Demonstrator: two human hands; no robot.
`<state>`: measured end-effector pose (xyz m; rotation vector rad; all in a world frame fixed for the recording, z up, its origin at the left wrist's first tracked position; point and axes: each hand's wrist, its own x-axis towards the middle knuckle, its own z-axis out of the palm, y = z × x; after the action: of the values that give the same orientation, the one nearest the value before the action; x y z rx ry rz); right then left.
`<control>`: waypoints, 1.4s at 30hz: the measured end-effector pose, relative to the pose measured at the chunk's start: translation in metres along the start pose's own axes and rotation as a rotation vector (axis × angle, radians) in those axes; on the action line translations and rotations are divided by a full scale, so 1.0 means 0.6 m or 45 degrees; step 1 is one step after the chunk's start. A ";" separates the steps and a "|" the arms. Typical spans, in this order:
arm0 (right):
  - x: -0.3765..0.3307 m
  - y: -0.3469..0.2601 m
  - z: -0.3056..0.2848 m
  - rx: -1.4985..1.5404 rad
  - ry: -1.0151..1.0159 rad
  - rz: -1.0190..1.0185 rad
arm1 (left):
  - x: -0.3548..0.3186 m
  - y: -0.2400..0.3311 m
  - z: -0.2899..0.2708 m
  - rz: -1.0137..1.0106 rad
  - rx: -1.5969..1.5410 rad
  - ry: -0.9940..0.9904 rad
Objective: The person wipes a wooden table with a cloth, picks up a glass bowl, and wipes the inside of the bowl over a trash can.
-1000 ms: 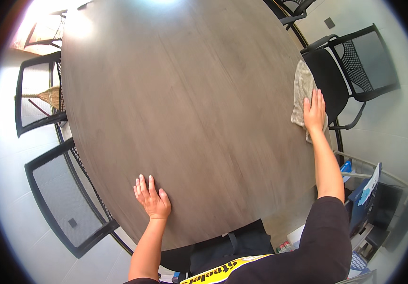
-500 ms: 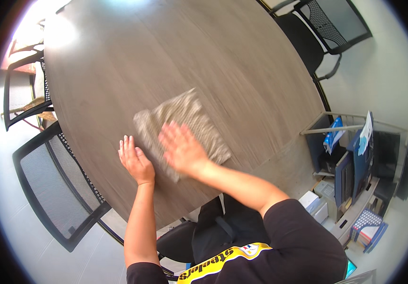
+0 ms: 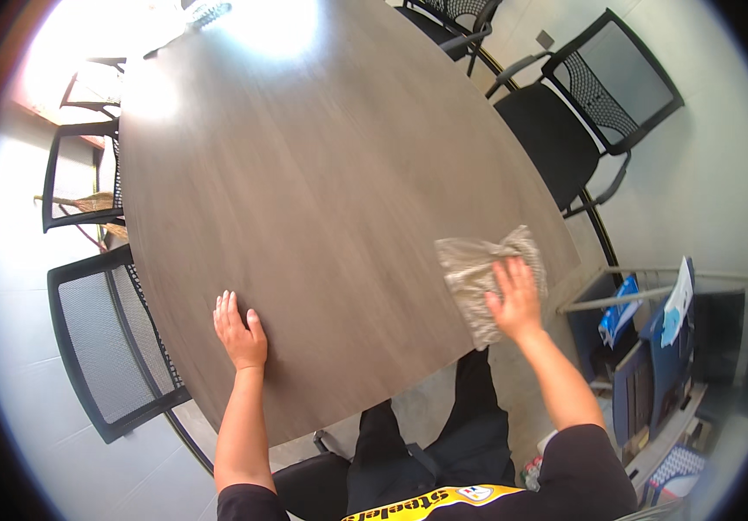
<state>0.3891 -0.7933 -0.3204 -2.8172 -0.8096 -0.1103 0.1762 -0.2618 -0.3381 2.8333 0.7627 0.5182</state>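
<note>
The right hand lies palm down with its fingers extended and its thumb apart, pressing on a beige-and-grey patterned fabric cloth; it does not appear to pinch it. The left hand rests flat, thumb out from its fingers, holding nothing, on the brown wood-grain tabletop, well apart from the cloth.

The cloth sits at the tabletop's near right part, creased and gathered along its far side, its lowest corner at or very near the near edge. For even wiping, I would smooth that gathered side, spread the palm's pressure across the fabric and overlap the strokes, with the left hand as a brace.

The near edge slants up to the right, so strokes that way have little room; leftward and toward the far end the surface stretches much further. Along the right side stands a black armchair with a mesh back; nearer, beyond the corner, is a rack of dark blue folders. A black-framed grey mesh chair back stands close by the left edge.
</note>
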 end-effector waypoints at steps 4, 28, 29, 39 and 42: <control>0.089 0.165 -0.040 0.121 -0.041 0.056 | 0.002 -0.004 -0.008 0.024 0.394 -0.147; 0.318 0.824 -0.157 -0.106 -0.348 -0.310 | 0.005 1.029 0.190 -0.074 -0.134 -0.339; 0.317 0.887 -0.150 -0.309 -0.367 -0.340 | 0.004 1.029 0.191 -0.080 -0.123 -0.353; 0.375 1.095 -0.039 -0.568 -1.119 -0.423 | -0.001 1.062 0.200 -0.565 0.101 -0.318; 0.388 1.145 -0.032 -0.617 -1.274 -0.327 | 0.003 1.073 0.217 -0.687 0.153 -0.292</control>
<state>0.9515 -1.2457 -0.3941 -3.1006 -1.4811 1.3188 0.5191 -0.8209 -0.3028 2.5547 1.4718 0.0651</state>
